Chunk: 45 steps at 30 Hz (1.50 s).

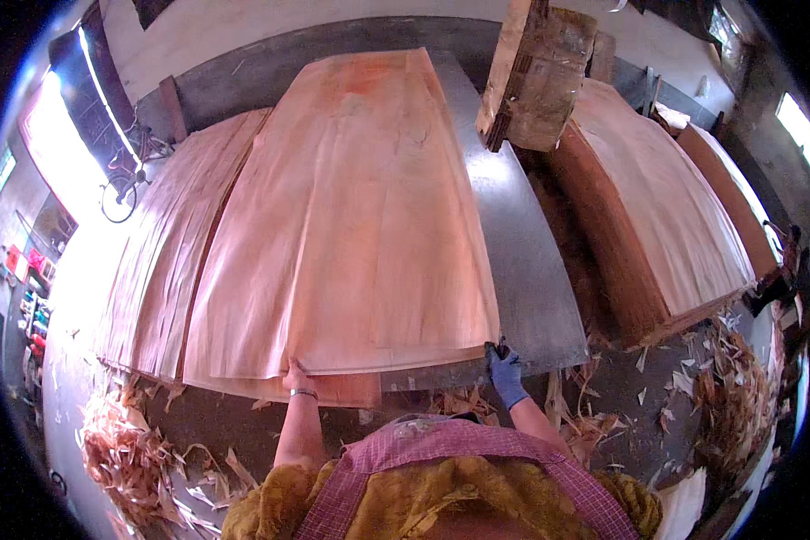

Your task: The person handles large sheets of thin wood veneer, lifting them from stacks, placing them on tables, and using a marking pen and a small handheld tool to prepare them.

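A large pinkish-tan wood veneer sheet lies lengthwise in front of me, on a smooth grey metal tabletop that shows along its right side. My left hand, bare with a band at the wrist, is closed on the sheet's near edge, left of its middle. At the near right corner, my right hand in a blue glove pinches the same edge. Below the left hand, another veneer layer sticks out past the edge. The fingers under the sheet are hidden.
Veneer stacks flank the table: one at the left, a thick one at the right. A wooden post-like block rises beside the far right of the sheet. Veneer scraps heap on the floor left, with more scraps at right.
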Tool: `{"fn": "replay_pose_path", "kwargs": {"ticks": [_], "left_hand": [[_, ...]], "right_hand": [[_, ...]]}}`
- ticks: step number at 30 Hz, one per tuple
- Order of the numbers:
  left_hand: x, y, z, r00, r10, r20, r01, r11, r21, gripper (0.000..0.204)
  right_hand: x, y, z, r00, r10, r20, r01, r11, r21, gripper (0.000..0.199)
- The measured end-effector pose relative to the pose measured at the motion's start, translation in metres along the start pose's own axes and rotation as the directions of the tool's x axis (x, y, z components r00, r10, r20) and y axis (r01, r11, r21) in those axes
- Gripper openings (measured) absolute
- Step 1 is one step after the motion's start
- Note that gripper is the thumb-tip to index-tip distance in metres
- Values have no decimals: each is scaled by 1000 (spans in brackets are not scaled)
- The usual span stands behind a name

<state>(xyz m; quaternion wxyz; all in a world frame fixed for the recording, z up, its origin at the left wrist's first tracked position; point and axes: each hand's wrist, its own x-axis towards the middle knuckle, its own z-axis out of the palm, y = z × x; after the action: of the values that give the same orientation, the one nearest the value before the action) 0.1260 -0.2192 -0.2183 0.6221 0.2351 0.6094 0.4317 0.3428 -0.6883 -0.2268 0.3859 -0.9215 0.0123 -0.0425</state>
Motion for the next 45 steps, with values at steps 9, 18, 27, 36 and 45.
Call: {"fn": "replay_pose_path", "kwargs": {"ticks": [9,18,27,36,45], "left_hand": [[37,20,-34,1000,30,4,-30,999,21,24],[51,37,-42,980,158,120,-148,985,-94,21],[118,82,-54,979,153,131,-157,988,15,15],[98,107,-69,973,229,6,-229,970,87,31],[-23,45,-78,677,736,-9,-658,612,438,34]], "right_hand": [[-26,13,-128,1000,17,-12,-18,987,-157,41],[-52,30,-118,999,-10,38,25,907,-420,35],[-90,-27,-78,992,-13,122,54,939,-340,35],[-93,-57,-49,953,-252,167,274,954,-125,36],[-90,45,-102,827,-350,440,356,932,71,34]]}}
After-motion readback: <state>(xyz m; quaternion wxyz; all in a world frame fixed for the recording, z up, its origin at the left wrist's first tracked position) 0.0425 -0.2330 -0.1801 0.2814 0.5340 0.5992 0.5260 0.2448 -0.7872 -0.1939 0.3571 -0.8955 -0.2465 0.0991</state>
